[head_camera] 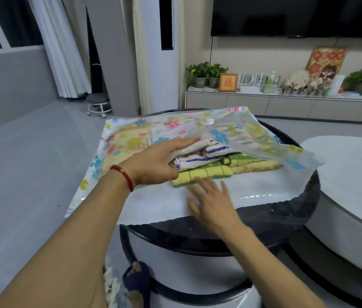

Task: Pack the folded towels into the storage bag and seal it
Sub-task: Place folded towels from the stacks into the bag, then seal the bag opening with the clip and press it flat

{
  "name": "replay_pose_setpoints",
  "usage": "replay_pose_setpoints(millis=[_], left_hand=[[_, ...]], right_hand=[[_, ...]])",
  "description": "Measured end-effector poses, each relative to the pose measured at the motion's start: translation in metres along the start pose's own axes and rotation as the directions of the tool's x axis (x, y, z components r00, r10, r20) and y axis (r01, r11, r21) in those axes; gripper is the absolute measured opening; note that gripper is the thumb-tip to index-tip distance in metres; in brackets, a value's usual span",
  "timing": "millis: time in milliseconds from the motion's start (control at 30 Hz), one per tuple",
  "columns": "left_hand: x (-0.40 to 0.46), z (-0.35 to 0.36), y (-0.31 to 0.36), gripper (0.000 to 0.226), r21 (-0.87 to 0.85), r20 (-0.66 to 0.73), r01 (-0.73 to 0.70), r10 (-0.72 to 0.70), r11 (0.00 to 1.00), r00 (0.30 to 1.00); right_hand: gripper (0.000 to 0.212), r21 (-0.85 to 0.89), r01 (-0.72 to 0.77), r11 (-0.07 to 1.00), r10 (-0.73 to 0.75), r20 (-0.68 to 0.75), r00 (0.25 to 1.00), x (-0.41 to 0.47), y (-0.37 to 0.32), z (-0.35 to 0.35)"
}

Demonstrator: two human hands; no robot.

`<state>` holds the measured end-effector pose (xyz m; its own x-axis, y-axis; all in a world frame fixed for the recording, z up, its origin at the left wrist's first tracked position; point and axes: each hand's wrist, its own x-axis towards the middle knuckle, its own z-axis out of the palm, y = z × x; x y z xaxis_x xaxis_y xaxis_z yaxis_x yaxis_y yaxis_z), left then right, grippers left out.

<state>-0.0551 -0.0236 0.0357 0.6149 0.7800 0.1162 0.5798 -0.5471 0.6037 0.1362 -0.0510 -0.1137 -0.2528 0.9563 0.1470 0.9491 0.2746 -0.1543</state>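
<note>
A clear storage bag (131, 138) printed with coloured flowers lies across a round dark table (286, 221), its open mouth facing me and its top sheet lifted at the right. A stack of folded towels (211, 165), striped white on top, green-yellow and orange below, sits half inside the mouth. My left hand (160, 161), a red cord on its wrist, grips the near left end of the white striped towels. My right hand (211, 203), blurred, hovers flat with spread fingers over the bag's white lower sheet just in front of the green-yellow towel.
A white oval table (353, 174) stands close on the right. Behind are a low cabinet (264, 103) with plants and ornaments, and a wall television (297, 16). A small stool (99, 105) stands by the curtain. My slippered foot (135, 278) is under the table.
</note>
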Motion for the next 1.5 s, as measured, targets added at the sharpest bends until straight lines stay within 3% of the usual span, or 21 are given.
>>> replay_pose_setpoints(millis=[67, 133, 233, 367, 500, 567, 633, 700, 767, 833, 900, 967, 1067, 1200, 1267, 1300, 1400, 1500], left_hand=[[0.001, 0.008, -0.001, 0.085, 0.101, -0.023, 0.023, -0.021, 0.995, 1.0], [0.0, 0.022, 0.0, 0.081, 0.172, -0.037, 0.032, -0.026, 0.985, 0.999], [-0.009, 0.056, -0.008, 0.08, 0.297, 0.003, 0.05, -0.053, 0.954, 0.999], [-0.029, 0.115, -0.037, 0.063, 0.414, 0.077, 0.156, -0.205, 0.897, 0.976], [-0.041, 0.131, -0.071, 0.044, 0.388, 0.038, 0.056, -0.077, 0.92, 0.996], [-0.039, 0.12, -0.085, 0.046, 0.402, 0.039, 0.017, -0.036, 0.915, 0.999], [-0.037, 0.109, -0.098, 0.047, 0.456, 0.039, -0.013, -0.006, 0.89, 0.999], [-0.035, 0.101, -0.103, 0.048, 0.509, 0.033, -0.032, 0.017, 0.86, 0.999], [-0.032, 0.094, -0.098, 0.05, 0.575, -0.008, -0.067, 0.087, 0.815, 0.996], [-0.035, 0.091, -0.088, 0.042, 0.619, -0.061, -0.131, 0.214, 0.774, 0.975], [-0.04, 0.094, -0.076, 0.028, 0.65, -0.091, -0.216, 0.357, 0.729, 0.93], [-0.045, 0.101, -0.057, 0.034, 0.618, -0.144, -0.284, 0.46, 0.734, 0.876], [-0.036, 0.115, -0.011, 0.044, 0.521, -0.292, -0.336, 0.534, 0.784, 0.794], [0.017, 0.153, 0.08, 0.025, 0.53, -0.331, -0.411, 0.627, 0.742, 0.705], [0.054, 0.178, 0.127, 0.022, 0.542, -0.257, -0.421, 0.62, 0.727, 0.741], [0.071, 0.192, 0.148, 0.029, 0.539, -0.205, -0.393, 0.569, 0.745, 0.796], [0.114, 0.229, 0.184, 0.046, 0.518, -0.116, -0.221, 0.323, 0.827, 0.939], [0.137, 0.255, 0.187, 0.046, 0.441, -0.12, -0.129, 0.201, 0.888, 0.972]], right_hand=[[0.055, -0.043, -0.087, 0.995, 0.091, 0.108, 0.99, -0.023, 0.032, -0.005], [0.057, -0.023, -0.066, 0.998, 0.069, 0.185, 0.98, -0.034, 0.041, -0.01], [0.059, -0.023, -0.041, 0.999, 0.045, 0.222, 0.974, -0.046, 0.036, -0.016], [0.061, -0.025, -0.028, 0.999, 0.034, 0.272, 0.962, -0.073, 0.037, -0.031], [0.063, 0.136, 0.043, 0.99, -0.092, 0.378, 0.921, -0.103, 0.05, -0.063], [0.047, 0.277, 0.044, 0.96, -0.12, 0.264, 0.957, -0.116, 0.065, -0.086], [0.025, 0.368, 0.034, 0.929, -0.026, -0.027, 0.999, -0.124, 0.088, -0.107], [0.016, 0.355, -0.049, 0.934, 0.171, -0.322, 0.931, -0.125, 0.122, -0.121], [0.021, 0.321, -0.27, 0.908, 0.395, -0.433, 0.81, -0.118, 0.164, -0.129], [0.045, 0.309, -0.543, 0.781, 0.621, -0.287, 0.73, -0.11, 0.199, -0.129], [0.055, 0.36, -0.682, 0.637, 0.744, -0.052, 0.667, -0.106, 0.222, -0.118], [0.038, 0.521, -0.679, 0.517, 0.751, 0.104, 0.652, -0.107, 0.232, -0.108], [0.022, 0.721, -0.605, 0.338, 0.755, 0.177, 0.632, -0.11, 0.247, -0.106], [0.012, 0.835, -0.54, 0.105, 0.706, 0.32, 0.632, -0.112, 0.254, -0.114], [0.01, 0.856, -0.517, -0.014, 0.679, 0.387, 0.623, -0.113, 0.253, -0.115], [0.011, 0.861, -0.506, -0.047, 0.665, 0.405, 0.628, -0.114, 0.254, -0.116], [0.013, 0.859, -0.511, -0.027, 0.6, 0.423, 0.679, -0.117, 0.257, -0.117], [0.012, 0.853, -0.522, -0.007, 0.549, 0.44, 0.711, -0.122, 0.26, -0.117]])
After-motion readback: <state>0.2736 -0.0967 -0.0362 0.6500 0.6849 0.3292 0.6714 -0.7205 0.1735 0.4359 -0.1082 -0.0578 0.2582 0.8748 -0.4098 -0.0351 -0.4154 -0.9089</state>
